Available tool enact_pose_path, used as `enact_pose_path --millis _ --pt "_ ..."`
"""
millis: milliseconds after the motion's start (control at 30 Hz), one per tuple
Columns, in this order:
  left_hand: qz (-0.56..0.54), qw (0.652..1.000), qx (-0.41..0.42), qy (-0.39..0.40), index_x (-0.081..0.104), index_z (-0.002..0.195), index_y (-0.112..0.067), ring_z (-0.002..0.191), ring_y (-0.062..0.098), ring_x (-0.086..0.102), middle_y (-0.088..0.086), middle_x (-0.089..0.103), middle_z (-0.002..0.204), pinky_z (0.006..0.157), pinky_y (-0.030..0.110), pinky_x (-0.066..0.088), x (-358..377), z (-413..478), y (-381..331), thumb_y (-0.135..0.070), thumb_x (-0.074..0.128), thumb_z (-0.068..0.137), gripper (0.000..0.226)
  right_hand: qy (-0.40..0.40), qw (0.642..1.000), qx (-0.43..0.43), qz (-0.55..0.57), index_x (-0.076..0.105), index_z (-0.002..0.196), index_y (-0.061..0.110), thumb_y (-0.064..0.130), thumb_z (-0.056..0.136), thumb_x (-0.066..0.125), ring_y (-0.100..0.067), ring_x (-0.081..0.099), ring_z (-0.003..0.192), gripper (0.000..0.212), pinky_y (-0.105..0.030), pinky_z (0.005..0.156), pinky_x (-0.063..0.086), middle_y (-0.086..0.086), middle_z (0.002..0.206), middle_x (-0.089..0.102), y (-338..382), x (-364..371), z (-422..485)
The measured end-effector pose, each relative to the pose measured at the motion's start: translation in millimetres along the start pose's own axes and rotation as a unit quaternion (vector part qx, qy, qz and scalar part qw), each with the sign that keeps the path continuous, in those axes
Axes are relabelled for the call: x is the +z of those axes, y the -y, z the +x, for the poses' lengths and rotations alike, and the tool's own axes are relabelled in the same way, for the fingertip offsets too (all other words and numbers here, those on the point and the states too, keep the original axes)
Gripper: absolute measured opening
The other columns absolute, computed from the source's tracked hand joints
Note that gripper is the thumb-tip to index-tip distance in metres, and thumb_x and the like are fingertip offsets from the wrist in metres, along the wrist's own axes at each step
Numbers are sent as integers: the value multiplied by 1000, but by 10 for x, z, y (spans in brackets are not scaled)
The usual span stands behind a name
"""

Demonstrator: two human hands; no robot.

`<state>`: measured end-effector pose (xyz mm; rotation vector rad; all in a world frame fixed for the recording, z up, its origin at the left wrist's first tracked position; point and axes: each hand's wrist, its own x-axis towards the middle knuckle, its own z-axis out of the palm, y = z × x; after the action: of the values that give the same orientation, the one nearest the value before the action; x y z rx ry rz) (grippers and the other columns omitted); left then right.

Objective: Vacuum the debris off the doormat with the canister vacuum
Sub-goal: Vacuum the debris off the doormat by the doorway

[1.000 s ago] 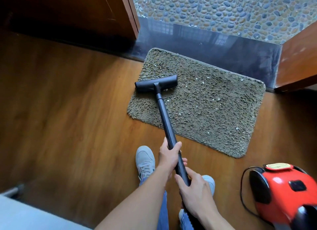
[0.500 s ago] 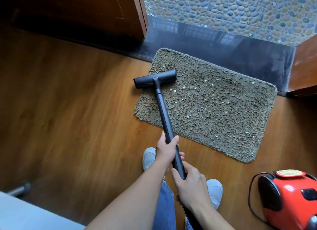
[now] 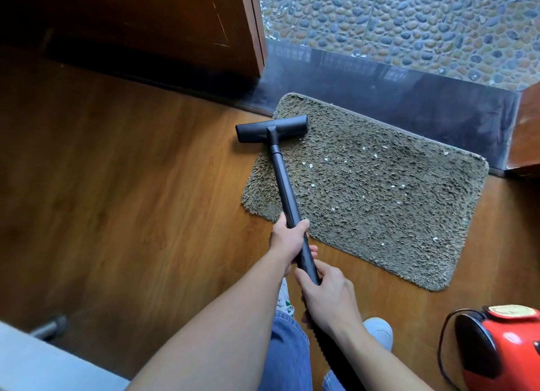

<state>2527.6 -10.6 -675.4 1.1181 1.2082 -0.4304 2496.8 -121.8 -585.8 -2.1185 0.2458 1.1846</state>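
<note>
head view looks down on a shaggy olive doormat (image 3: 380, 209) lying on the wooden floor (image 3: 117, 215), its far edge against a dark threshold (image 3: 409, 98). the left hand (image 3: 287, 238) is wrapped around the black wand (image 3: 283, 180) just above the mat's near-left edge, and the right hand (image 3: 327, 294) grasps the same wand lower down, close behind it, where the ribbed hose (image 3: 330, 349) begins. the floor nozzle (image 3: 271, 127) sits at the mat's far-left corner, its right half on the pile and its left half overhanging onto bare wood. the red canister vacuum (image 3: 505, 349) stands on the floor at the lower right, well apart from the nozzle and just off the mat's near-right corner. pale debris flecks (image 3: 309, 165) lie scattered across the middle and right of the mat, with a few near the far edge and one or two toward the near-right side. the strip along the left edge, under the wand, looks nearly free of them, so i judge the job to be in its early part: one lane roughly covered and most of the mat's width left to pass over. whether the fine grit deep in the pile is gone cannot be told from here.
</note>
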Motion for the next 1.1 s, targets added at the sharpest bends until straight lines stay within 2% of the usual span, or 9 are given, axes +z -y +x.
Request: enact_pose_path --millis 200,333,400,467,533,600,800,1033,1100 --pt "-13 1000 -16 5 51 126 -16 49 24 64 10 59 81 50 31 54 205 -278 284 -19 63 98 31 19 1000 18 12 66 82 19 33 96 59 -28 67 41 20 -44 49 60 -10 59 65 -223 -212 -285" --pt "-2 1000 -28 5 45 137 -14 47 25 63 11 58 80 48 31 53 489 -460 677 -19 61 97 44 6 1000 12 -2 69 90 31 38 93 61 -32 68 56 11 -42 60 61 -7 62 67 -638 -335 -522" --pt "7 999 -31 8 42 141 -17 46 25 62 11 58 80 48 31 53 620 -546 837 -18 60 96 48 4 1000 14 15 71 92 32 33 95 62 -32 67 52 10 -30 51 57 -8 60 66 -809 -400 -619" --pt "12 999 -30 12 41 143 -17 45 24 61 10 58 78 47 30 53 714 -607 956 -18 60 96 51 -3 999 22 29 72 95 33 30 97 63 -32 66 46 10 -29 44 54 1 54 62 -914 -437 -681" --pt "17 999 -29 14 39 146 -18 46 24 62 9 58 78 48 31 54 765 -632 1011 -19 60 96 54 -4 999 26 31 72 95 36 31 97 63 -30 67 46 11 -36 48 58 14 55 61 -963 -460 -718" --pt "23 999 -29 14 39 147 -19 46 23 62 9 58 79 49 32 55 787 -632 1014 -20 59 97 54 -6 999 28 38 71 93 36 30 98 63 -31 67 47 11 -39 49 59 14 54 59 -991 -468 -710" --pt "50 999 -4 10 42 140 -15 44 23 61 11 56 79 45 30 53 770 -519 803 -20 57 98 44 -2 998 15 54 64 81 23 31 98 61 -31 66 44 19 -40 50 58 -15 62 65 -900 -441 -539" --pt "72 997 3 13 37 148 -16 46 23 65 13 62 89 51 38 60 702 -214 402 -21 61 96 57 -17 997 31 71 63 79 19 31 98 60 -32 66 46 22 -34 39 54 -6 56 55 -524 -453 -239" --pt "77 997 4 13 36 150 -15 45 21 65 17 64 101 47 33 56 670 -108 268 -22 62 96 60 -20 996 32 83 63 79 19 30 98 60 -32 66 44 22 -32 38 52 -4 55 54 -393 -455 -145"
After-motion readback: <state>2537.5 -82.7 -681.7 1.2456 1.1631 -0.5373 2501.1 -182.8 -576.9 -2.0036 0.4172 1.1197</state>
